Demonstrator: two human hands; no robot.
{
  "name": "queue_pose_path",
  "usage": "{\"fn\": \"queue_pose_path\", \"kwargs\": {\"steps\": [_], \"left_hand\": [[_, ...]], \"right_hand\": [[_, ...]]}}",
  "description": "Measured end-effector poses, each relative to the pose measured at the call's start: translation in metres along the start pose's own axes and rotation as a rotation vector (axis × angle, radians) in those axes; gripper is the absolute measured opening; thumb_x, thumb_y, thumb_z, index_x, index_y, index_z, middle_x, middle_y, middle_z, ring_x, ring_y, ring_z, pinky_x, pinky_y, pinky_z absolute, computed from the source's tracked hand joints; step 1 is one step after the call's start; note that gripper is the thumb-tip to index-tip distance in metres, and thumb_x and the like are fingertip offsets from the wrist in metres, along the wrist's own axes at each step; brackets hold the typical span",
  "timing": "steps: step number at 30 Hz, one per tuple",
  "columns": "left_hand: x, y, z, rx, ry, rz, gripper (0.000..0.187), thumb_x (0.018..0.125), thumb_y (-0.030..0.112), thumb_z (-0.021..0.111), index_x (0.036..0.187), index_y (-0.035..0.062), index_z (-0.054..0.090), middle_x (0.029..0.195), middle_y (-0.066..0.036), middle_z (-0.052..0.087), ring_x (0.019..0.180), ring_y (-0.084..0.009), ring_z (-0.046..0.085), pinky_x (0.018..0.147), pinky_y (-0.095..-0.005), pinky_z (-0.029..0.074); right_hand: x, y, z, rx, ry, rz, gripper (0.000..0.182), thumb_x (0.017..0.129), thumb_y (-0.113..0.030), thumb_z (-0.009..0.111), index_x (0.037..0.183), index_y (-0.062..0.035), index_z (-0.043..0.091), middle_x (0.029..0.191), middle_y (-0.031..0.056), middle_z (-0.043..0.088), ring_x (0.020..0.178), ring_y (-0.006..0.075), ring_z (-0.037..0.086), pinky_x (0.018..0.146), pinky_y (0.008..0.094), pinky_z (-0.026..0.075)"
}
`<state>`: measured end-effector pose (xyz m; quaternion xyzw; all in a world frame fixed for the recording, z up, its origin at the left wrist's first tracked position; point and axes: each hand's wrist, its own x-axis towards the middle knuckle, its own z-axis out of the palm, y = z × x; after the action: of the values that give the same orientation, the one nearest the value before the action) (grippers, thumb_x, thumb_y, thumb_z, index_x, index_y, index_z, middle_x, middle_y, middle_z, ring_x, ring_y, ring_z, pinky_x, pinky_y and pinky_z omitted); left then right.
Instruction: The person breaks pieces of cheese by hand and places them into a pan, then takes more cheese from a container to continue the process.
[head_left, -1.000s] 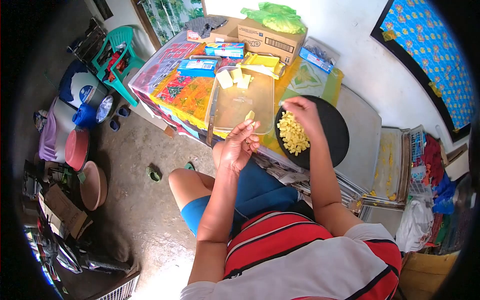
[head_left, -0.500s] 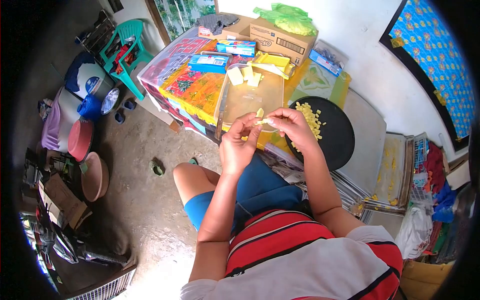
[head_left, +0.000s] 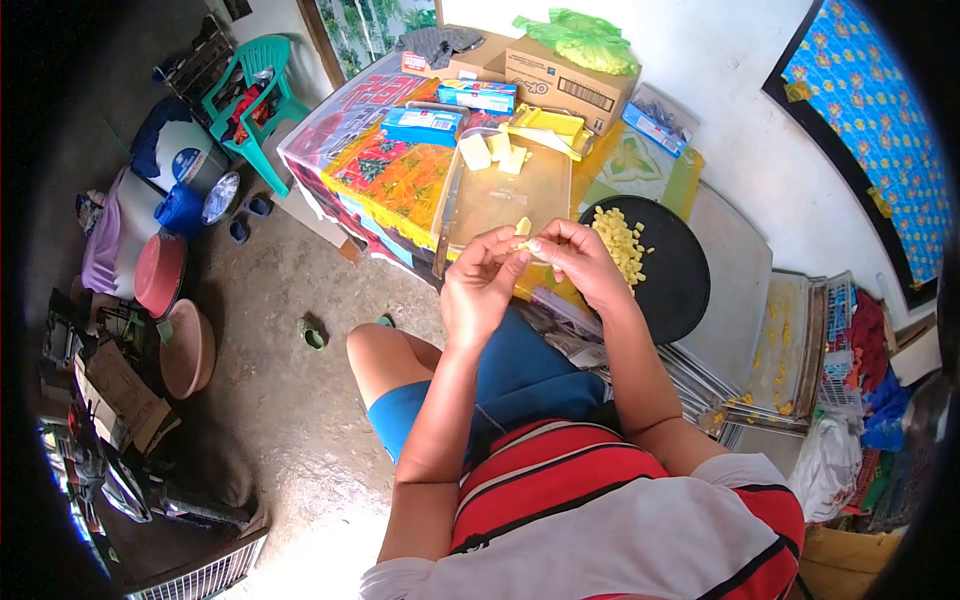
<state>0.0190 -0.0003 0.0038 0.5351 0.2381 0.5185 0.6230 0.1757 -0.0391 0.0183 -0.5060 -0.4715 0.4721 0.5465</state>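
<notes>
My left hand [head_left: 478, 290] pinches a strip of pale yellow cheese [head_left: 523, 227] between thumb and fingers, just above the near edge of a clear plastic tray [head_left: 500, 205]. Meeting it at the strip's lower end, my right hand [head_left: 585, 262] is closed, thumb and fingertips together on a small bit of the cheese. Larger cheese blocks [head_left: 475, 152] lie at the tray's far end. Along its left side rests a long knife [head_left: 446, 225]. Beside my right hand a round black pan [head_left: 675, 285] holds many small cheese cubes [head_left: 622, 240], partly hidden by that hand.
Blue boxes [head_left: 422, 126], a yellow plastic tray [head_left: 548, 128] and a cardboard box [head_left: 560, 80] with a green bag [head_left: 575, 38] stand farther back on the table. Stacked metal trays [head_left: 730, 290] are at the right. A green chair [head_left: 262, 110] and basins [head_left: 188, 350] occupy the left.
My right hand has closed in slightly toward the left, so the fingertips of both hands are nearer each other on the cheese. The view has shifted a little.
</notes>
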Motion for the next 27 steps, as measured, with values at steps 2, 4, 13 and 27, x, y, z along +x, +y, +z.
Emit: {"fn": "queue_pose_path", "kwargs": {"steps": [2,4,13,27], "left_hand": [[0.003,0.004,-0.004,-0.172,-0.033,-0.058,0.028,0.085,-0.005,0.061,0.112,-0.0011,0.056,0.095,-0.01,0.067,0.078,-0.0143,0.065,0.071,-0.0249,0.054],[0.005,0.002,-0.006,-0.31,-0.024,-0.145,0.026,0.086,-0.003,0.061,0.111,0.0001,0.057,0.092,-0.01,0.067,0.074,-0.0154,0.065,0.067,-0.0266,0.055],[0.006,0.004,-0.01,-0.691,-0.059,-0.376,0.023,0.087,0.0,0.059,0.11,0.0007,0.057,0.087,-0.011,0.065,0.067,-0.0157,0.065,0.063,-0.029,0.058],[0.006,0.013,-0.006,-0.614,-0.07,-0.46,0.018,0.091,0.013,0.058,0.103,-0.0006,0.06,0.082,-0.011,0.065,0.07,-0.0167,0.065,0.063,-0.0309,0.056]], "right_hand": [[-0.001,-0.001,0.003,0.041,0.02,-0.007,0.017,0.086,-0.023,0.067,0.089,-0.007,0.064,0.074,-0.0064,0.056,0.063,0.0008,0.046,0.052,0.0181,0.035],[-0.004,-0.005,0.011,0.062,0.046,-0.051,0.015,0.086,-0.018,0.067,0.09,-0.0043,0.064,0.077,-0.0043,0.058,0.066,0.0024,0.049,0.056,0.019,0.039],[-0.008,-0.004,0.017,-0.162,0.025,-0.304,0.023,0.083,-0.007,0.068,0.106,-0.0026,0.065,0.087,0.0038,0.065,0.076,0.0086,0.058,0.071,0.0237,0.048],[-0.006,-0.002,0.014,-0.472,0.228,-0.644,0.024,0.077,-0.004,0.07,0.1,-0.0056,0.07,0.071,0.0065,0.057,0.061,0.016,0.055,0.056,0.0274,0.044]]}}
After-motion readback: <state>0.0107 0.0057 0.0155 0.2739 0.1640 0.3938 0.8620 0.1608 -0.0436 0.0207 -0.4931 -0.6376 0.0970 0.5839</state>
